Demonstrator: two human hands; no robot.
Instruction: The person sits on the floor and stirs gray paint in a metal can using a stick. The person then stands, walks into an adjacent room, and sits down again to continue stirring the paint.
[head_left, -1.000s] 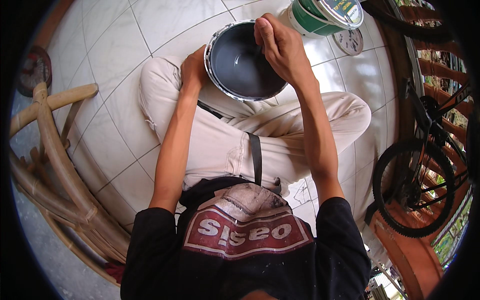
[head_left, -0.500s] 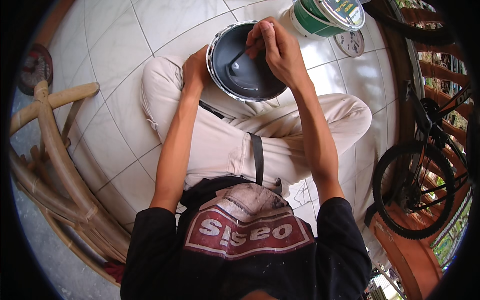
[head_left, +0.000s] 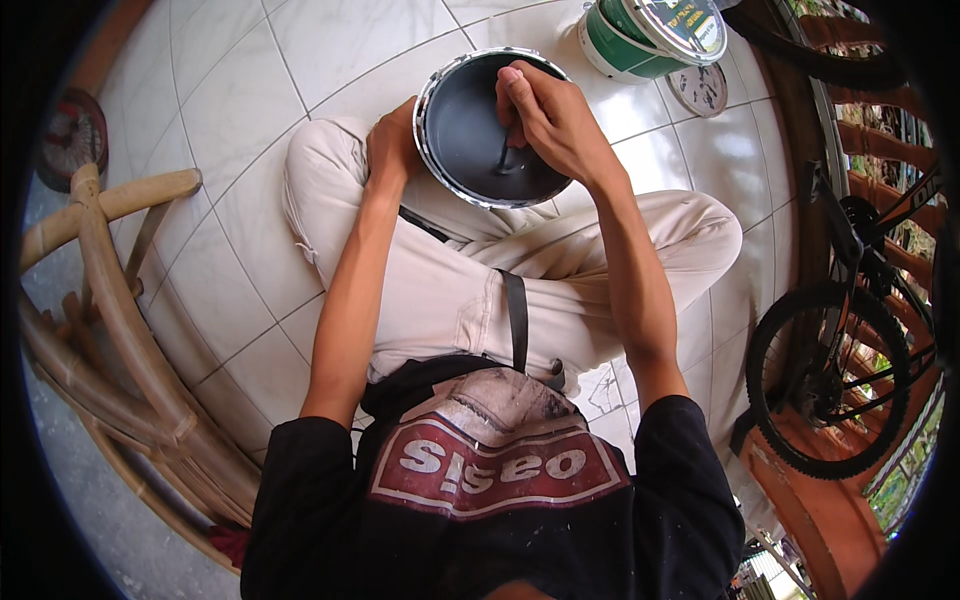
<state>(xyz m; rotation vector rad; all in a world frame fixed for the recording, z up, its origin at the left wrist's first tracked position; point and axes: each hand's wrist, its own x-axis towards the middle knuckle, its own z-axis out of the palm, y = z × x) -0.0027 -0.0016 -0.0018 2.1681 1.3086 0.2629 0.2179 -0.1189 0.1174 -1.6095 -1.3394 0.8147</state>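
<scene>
Over the open paint can [head_left: 490, 125], the fingers [head_left: 520, 95] of the right hand [head_left: 550, 120] were pressed together around a thin dark stirring stick [head_left: 505, 155], which dipped into the dark grey paint [head_left: 470, 120] inside. At the can's left rim, the fingers of the left hand [head_left: 393, 150] were curled against the outer wall, gripping it. That round can, with a silver rim, rested at the far side of the person's crossed legs, tilted a little toward the person.

Both bare forearms ran from the near edge of the view up to the can, the left one straight, the right one bent at the elbow. Cream trousers [head_left: 450, 290] covered the crossed legs, and a black strap [head_left: 515, 320] lay across the lap. Nearest the camera was a black shirt [head_left: 480, 510] with a red and white printed panel.

Everything sat on a white tiled floor [head_left: 230, 110]. Far and to the right of the can stood a green and white paint bucket [head_left: 650, 35] with its lid on, and just beside it, to the right, a small round clock [head_left: 697, 88] lay on the tiles. At the right edge stood a black bicycle [head_left: 840, 370], its wheel near the person's right knee. Along the left edge curved a bamboo chair frame [head_left: 110, 310].
</scene>
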